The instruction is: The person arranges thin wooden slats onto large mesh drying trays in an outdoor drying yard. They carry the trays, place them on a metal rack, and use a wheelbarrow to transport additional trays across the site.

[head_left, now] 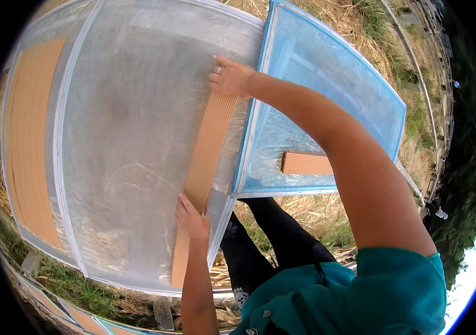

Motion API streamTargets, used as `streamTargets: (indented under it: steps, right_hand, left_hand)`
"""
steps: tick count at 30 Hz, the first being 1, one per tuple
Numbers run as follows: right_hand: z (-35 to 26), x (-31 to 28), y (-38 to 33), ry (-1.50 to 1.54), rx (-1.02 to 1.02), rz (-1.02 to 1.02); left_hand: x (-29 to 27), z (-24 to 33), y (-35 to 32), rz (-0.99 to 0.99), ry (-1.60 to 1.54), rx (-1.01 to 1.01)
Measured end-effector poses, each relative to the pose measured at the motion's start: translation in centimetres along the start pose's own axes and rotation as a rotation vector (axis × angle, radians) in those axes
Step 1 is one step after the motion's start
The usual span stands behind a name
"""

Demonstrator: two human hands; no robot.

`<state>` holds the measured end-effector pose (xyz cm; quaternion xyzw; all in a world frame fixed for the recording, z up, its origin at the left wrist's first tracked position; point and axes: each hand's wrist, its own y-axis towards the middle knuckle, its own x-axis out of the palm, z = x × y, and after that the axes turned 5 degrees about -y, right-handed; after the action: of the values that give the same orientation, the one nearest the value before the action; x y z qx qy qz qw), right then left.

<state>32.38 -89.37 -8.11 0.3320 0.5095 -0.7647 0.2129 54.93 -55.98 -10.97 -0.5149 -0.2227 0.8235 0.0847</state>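
A long, narrow, orange-brown strip with fine ribs along its length [211, 142] lies slanting across the right part of a pale mesh drying frame [120, 106]. My right hand [229, 77], with a ring on one finger, grips the strip's far end. Nearer to me, my left hand [193, 220] spans its width, thumb on the right edge and fingers on the left. To the right, a thicker ribbed bundle of the same colour [306, 163] rests on a blue mesh frame [316, 72], partly hidden by my right arm. I cannot tell what the strips are made of.
Flat orange-brown strips [34, 128] lie side by side along the left end of the pale frame, beyond a white crossbar [59, 123]. The blue frame's edge meets the pale frame. Dry straw and grass [327, 218] surround the frames, with a rail [416, 61] at far right.
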Motion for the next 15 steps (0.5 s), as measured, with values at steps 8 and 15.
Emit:
streamTargets:
  steps: [8,15]
  right_hand:
    - [0.6,1.0,0.3,0.038,-0.057,0.047]
    - [-1.7,2.3,-2.3,0.174,0.226,0.254]
  left_hand:
    - [0.7,0.8,0.7,0.074,-0.040,-0.010]
    - [1.3,0.8,1.5,0.099,0.008,0.054]
